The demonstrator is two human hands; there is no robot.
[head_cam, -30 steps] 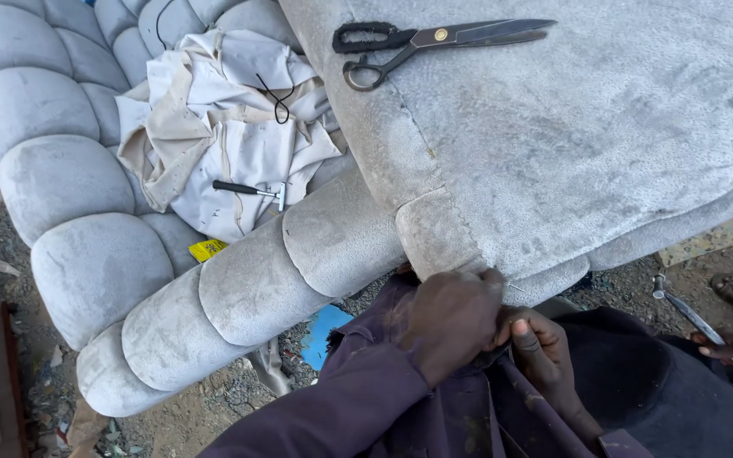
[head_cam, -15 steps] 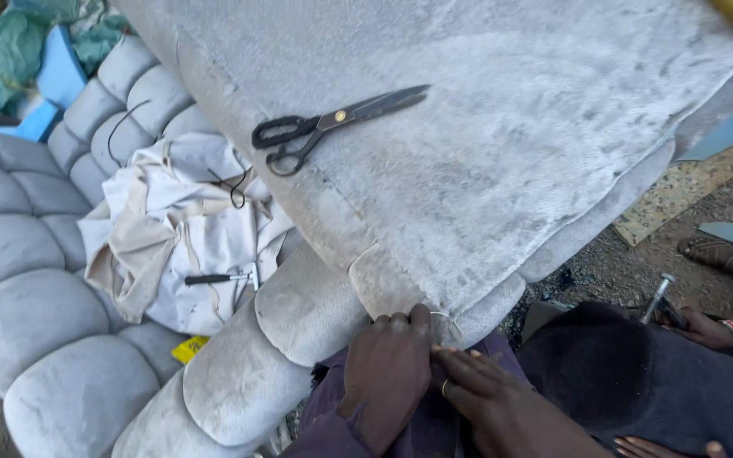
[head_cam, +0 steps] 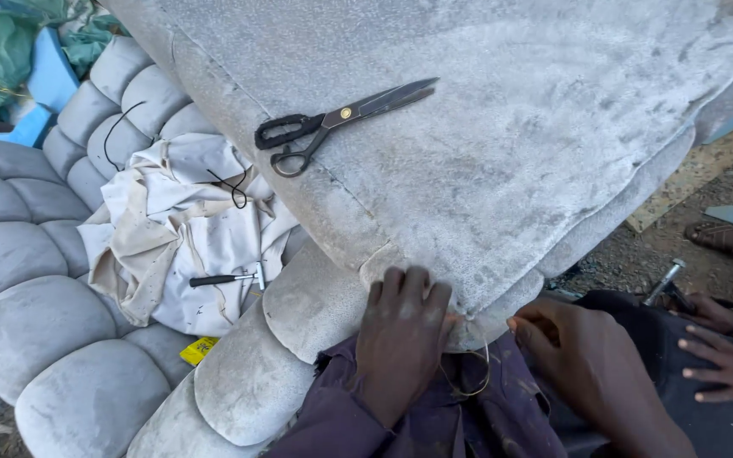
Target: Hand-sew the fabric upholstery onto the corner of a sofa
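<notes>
The left hand (head_cam: 400,335) is now pressing flat, fingers spread, on the grey velvet cushion corner (head_cam: 422,263). The right hand (head_cam: 583,356) has come apart from it and is pinching a thread (head_cam: 468,386), drawing the stitch along; the black scissors (head_cam: 341,119) are lying unused.

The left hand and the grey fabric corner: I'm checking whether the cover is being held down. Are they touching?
Touching. In the head view the left hand lies flat with its fingers pressed on the corner of the grey upholstery fabric, no gap between them.
</notes>
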